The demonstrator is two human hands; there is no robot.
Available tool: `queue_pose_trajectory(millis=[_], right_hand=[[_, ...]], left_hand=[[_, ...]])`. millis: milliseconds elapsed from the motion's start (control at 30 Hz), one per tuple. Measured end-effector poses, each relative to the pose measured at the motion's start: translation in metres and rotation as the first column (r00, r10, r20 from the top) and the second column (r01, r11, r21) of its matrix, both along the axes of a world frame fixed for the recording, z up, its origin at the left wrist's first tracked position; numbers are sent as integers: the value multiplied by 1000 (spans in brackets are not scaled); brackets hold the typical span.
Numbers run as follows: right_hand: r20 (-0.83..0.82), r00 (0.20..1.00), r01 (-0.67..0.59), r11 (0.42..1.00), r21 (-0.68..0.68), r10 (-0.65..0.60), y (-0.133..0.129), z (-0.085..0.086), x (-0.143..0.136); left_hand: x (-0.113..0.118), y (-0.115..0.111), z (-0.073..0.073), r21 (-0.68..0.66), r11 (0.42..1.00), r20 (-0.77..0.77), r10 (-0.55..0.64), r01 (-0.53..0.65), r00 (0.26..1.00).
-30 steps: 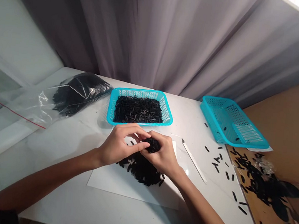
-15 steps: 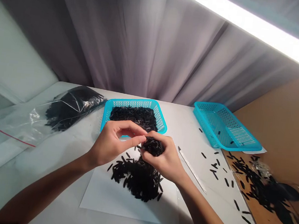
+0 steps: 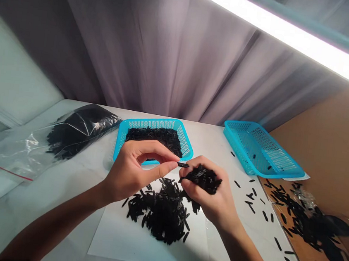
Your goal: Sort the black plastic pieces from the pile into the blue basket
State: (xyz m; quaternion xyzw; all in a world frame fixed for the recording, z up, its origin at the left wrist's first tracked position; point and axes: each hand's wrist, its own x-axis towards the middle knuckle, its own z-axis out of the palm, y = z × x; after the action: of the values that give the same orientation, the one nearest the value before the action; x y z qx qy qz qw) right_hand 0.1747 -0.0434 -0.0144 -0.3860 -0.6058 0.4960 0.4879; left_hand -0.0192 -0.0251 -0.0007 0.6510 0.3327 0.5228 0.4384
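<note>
My left hand pinches one thin black strip between thumb and fingertips, its free end pointing right. Beside it, my right hand is curled around a handful of the same small black strips. Several of these hang out below the right palm. Under both hands a loose pile of black strips lies on a white sheet. Just behind the left hand stands a blue basket holding many more black strips. What exactly the strips are, I cannot tell.
A second blue basket with a few strips stands at the back right. To the left lies a clear zip bag partly filled with black pieces. Strips are scattered on the white table and over the brown board at right.
My hands have moved apart: the right one has shifted right with its handful, opening a view of it. The left has edged right, the pinched strip now clearly visible.
</note>
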Motion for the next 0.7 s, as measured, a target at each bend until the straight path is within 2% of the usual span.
queue_pose_trajectory(millis=[133, 333, 700], right_hand=[[-40, 998, 47, 998, -32, -48, 1, -5, 4], [-98, 994, 30, 997, -70, -37, 2, -9, 3], [-56, 997, 50, 997, -51, -53, 1, -9, 1]], left_hand=[[2, 1, 0, 31, 1000, -2, -3, 3, 1000], [0, -1, 2, 47, 999, -21, 0, 1, 1000], [-1, -4, 1, 44, 999, -33, 17, -16, 999]])
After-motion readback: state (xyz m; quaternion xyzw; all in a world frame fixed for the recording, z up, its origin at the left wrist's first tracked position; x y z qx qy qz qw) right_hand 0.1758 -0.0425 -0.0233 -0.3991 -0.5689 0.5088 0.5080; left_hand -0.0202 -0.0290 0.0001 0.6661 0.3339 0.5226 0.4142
